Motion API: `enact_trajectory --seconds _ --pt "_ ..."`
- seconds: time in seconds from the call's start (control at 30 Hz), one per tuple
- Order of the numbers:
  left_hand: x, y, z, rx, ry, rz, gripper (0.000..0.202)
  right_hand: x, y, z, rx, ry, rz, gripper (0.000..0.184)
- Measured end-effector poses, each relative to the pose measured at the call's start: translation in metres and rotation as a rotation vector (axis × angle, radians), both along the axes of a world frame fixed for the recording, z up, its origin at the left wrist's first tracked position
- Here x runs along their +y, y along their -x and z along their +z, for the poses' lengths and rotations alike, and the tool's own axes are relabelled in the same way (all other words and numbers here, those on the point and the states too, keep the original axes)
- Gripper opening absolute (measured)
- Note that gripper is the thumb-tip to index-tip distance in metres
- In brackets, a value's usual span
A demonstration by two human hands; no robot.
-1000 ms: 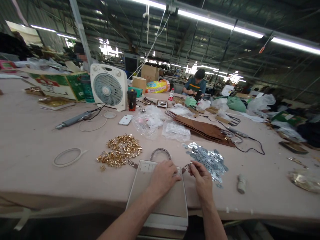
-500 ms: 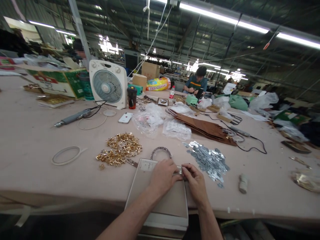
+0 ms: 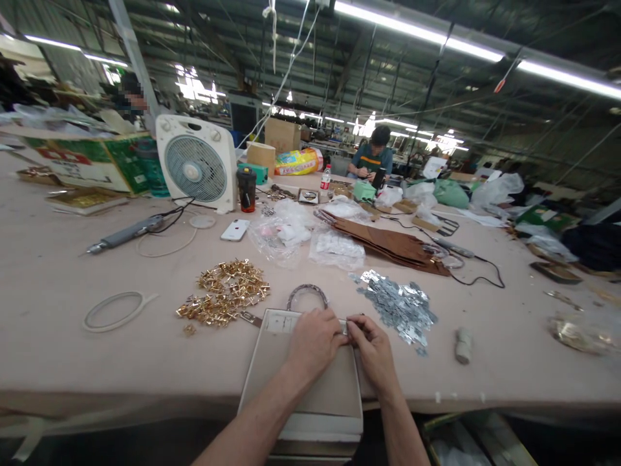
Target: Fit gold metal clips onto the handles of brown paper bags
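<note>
A flat, box-like handbag (image 3: pixel 303 382) in beige with pale edges lies over the table's front edge. Its dark patterned handle (image 3: pixel 307 288) points away from me, and a brown strap with a metal end (image 3: pixel 250 318) sticks out on the left. Across the bag's upper right part rests my left hand (image 3: pixel 316 338), fingers curled and closed at the top edge. My right hand (image 3: pixel 372 348) pinches at the top right corner, its fingertips against the left fingers. A small pale or shiny bit shows between them; the rest is covered.
Gold metal fittings (image 3: pixel 233 291) are heaped to the left, thin silver plates (image 3: pixel 398 305) to the right. Behind lie brown leather pieces (image 3: pixel 388 243), plastic bags (image 3: pixel 284 230) and a phone (image 3: pixel 235 230). A fan (image 3: pixel 196 165) and power screwdriver (image 3: pixel 126 234) are left. A co-worker (image 3: pixel 373 158) sits opposite.
My view has turned slightly to the right, so the table's contents appear shifted left. Both hands stay at the bag's top right corner, the fingertips now slightly closer together.
</note>
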State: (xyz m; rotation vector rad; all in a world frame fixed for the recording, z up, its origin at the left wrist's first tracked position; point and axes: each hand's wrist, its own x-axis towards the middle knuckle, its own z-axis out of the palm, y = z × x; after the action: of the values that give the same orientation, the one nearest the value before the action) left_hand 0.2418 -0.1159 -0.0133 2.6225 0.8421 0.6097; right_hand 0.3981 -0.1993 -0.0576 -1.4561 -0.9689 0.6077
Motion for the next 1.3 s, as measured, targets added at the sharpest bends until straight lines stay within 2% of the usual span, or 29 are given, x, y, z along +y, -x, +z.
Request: enact_trajectory --seconds 0.17,0.33,0.57,0.77,0.93,1.3 --pt "0.003 0.002 -0.006 -0.039 0.032 -0.014 0.021 -0.001 0.0 0.003 -0.029 0.012 -0.022 0.034" --pt "0.007 0.004 -0.01 -0.08 0.082 0.006 0.056 -0.003 -0.004 0.008 -0.087 -0.035 -0.02 0.029" --pt "0.007 0.0 -0.013 -0.084 0.085 0.007 0.045 -0.003 -0.002 0.014 -0.178 0.014 0.074 0.026" --pt "0.007 0.001 -0.012 -0.1 0.09 0.01 0.046 0.0 0.002 0.012 -0.242 0.031 0.05 0.021" --pt "0.007 0.001 -0.012 -0.097 0.095 0.006 0.045 0.0 0.003 0.015 -0.21 0.029 0.071 0.023" --pt "0.008 0.001 -0.014 -0.126 0.097 0.009 0.042 0.005 0.006 0.012 -0.269 0.022 0.004 0.023"
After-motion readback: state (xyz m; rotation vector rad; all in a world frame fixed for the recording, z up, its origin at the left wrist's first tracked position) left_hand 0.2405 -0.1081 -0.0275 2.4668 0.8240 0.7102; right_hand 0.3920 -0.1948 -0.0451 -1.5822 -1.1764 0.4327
